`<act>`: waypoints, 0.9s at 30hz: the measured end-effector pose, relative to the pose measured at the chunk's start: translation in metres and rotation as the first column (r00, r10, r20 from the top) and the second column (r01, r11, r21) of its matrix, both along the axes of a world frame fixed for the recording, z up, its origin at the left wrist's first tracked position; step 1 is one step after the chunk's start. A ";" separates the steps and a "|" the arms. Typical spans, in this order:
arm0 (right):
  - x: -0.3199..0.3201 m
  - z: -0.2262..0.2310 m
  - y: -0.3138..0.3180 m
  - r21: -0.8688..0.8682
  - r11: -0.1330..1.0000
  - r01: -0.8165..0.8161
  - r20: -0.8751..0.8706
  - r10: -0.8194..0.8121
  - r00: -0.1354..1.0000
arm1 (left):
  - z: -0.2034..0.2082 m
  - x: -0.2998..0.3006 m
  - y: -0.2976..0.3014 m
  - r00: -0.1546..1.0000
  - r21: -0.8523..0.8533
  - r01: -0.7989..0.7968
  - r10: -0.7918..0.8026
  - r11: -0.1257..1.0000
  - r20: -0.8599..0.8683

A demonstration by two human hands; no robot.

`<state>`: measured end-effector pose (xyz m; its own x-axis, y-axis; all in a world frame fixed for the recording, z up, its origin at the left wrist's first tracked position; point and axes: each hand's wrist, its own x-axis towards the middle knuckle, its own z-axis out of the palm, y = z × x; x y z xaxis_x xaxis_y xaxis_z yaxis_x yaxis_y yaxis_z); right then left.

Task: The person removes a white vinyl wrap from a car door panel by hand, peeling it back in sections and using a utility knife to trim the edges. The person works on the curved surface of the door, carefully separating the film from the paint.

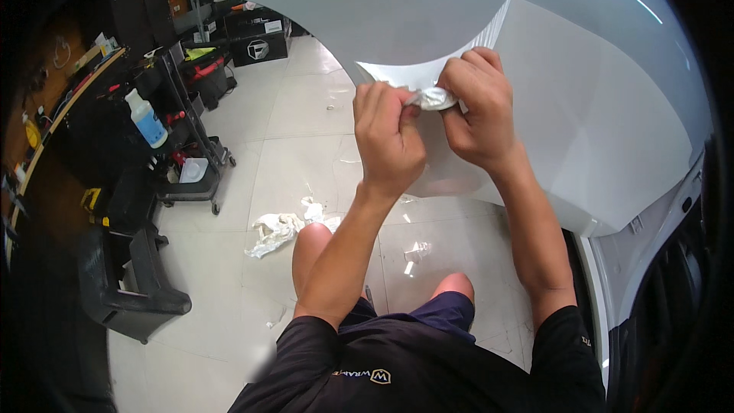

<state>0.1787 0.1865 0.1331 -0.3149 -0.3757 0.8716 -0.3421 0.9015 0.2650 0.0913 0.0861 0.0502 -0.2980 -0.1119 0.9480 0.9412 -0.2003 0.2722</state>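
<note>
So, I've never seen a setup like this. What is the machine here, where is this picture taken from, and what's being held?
There is no robot here: these are a person's own bare hands. The picture comes from a wide fisheye camera worn on the head, looking down, so straight edges bend near the rim and the person's knees show below.

The left hand and right hand both grip a bunched, crumpled edge of glossy white film. Behind it is a smooth pale-grey panel, which looks like part of a vehicle's body.

On the tiled floor lie crumpled white scraps. Off to the left stands a dark wheeled cart, with a white bottle with a blue label beside it.
</note>
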 end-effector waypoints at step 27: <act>-0.006 -0.008 0.005 -0.062 0.998 -0.032 -0.016 0.031 0.999 | 0.015 -0.080 -0.026 0.930 -0.150 -0.264 0.210 0.953 -0.301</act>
